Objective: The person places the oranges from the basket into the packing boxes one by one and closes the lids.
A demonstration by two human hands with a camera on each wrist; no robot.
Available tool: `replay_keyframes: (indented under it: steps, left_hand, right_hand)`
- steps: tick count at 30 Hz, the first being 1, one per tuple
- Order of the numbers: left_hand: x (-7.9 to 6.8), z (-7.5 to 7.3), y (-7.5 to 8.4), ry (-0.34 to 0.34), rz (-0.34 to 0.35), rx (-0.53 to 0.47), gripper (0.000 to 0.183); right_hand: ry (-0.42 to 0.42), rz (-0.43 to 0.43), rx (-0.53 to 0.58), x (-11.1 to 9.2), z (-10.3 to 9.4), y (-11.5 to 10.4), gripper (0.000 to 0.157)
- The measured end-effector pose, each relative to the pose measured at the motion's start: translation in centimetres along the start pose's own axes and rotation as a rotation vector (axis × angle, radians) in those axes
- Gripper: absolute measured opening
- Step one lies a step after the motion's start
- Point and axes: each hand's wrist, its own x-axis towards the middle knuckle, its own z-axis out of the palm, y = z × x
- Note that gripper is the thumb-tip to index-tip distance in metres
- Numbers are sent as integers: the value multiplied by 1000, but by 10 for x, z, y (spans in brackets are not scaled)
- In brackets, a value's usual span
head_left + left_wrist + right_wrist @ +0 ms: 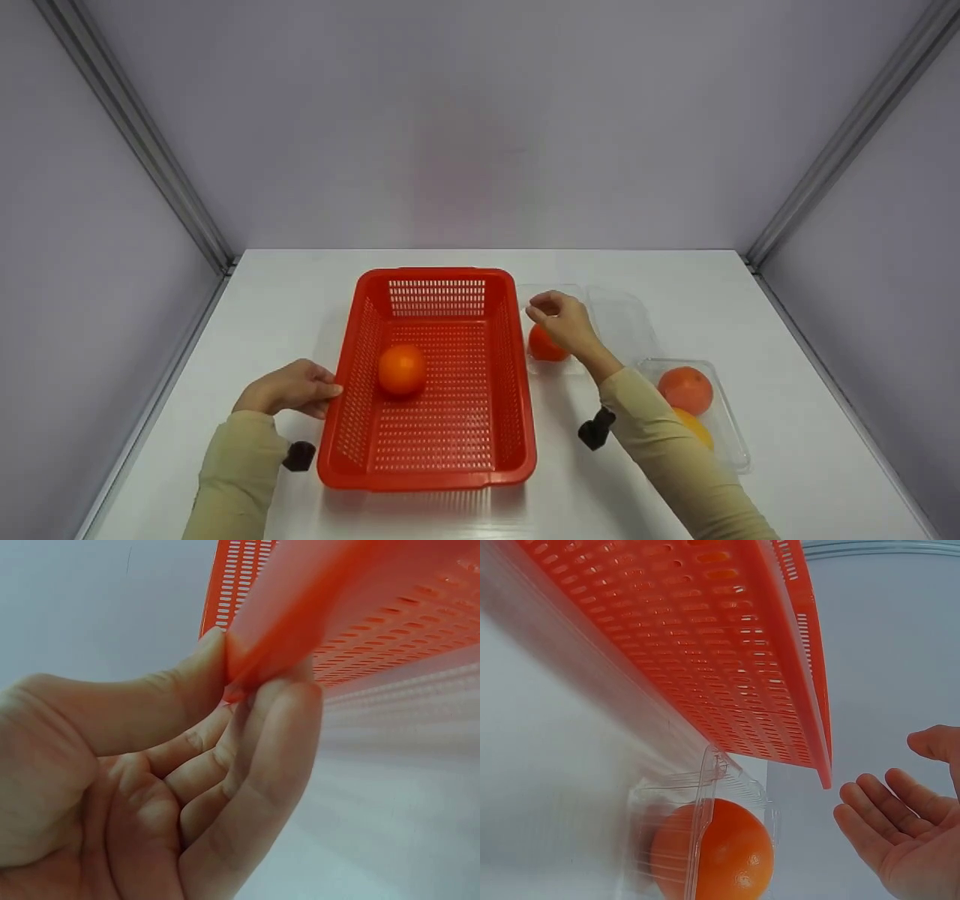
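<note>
A red perforated plastic basket [450,420] stands on the white table with one orange [402,370] inside, toward its left side. At the left rim, my left hand [292,386] pinches the basket edge between thumb and fingers; the left wrist view shows the rim [281,637] in that pinch. My right hand [564,321] hovers just beyond the basket's right rim, over a clear plastic container [536,367]. Its fingers [889,817] are loosely extended and hold nothing. Inside that container lies another orange [739,851], partly covered by the hand in the head view.
A second clear container [731,442] at the right holds a reddish-orange fruit [685,390] and a yellow-orange fruit [694,427], partly hidden by my right sleeve [675,450]. A clear lid [622,322] lies open beside the first container. Grey walls [480,135] enclose the table.
</note>
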Motion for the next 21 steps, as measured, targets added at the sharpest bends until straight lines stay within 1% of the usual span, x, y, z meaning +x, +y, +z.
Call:
replay_keyframes:
  steps: [5, 13, 21]
  left_hand:
    - [-1, -1, 1, 1, -9, -2, 31]
    - [0, 0, 0, -3, 1, -10, 32]
    - [0, 0, -1, -5, 6, -10, 33]
  right_hand:
    - [2, -5, 35, -1, 1, -4, 24]
    - [-4, 4, 19, -2, 3, -11, 25]
    - [-18, -6, 36, -3, 7, -16, 25]
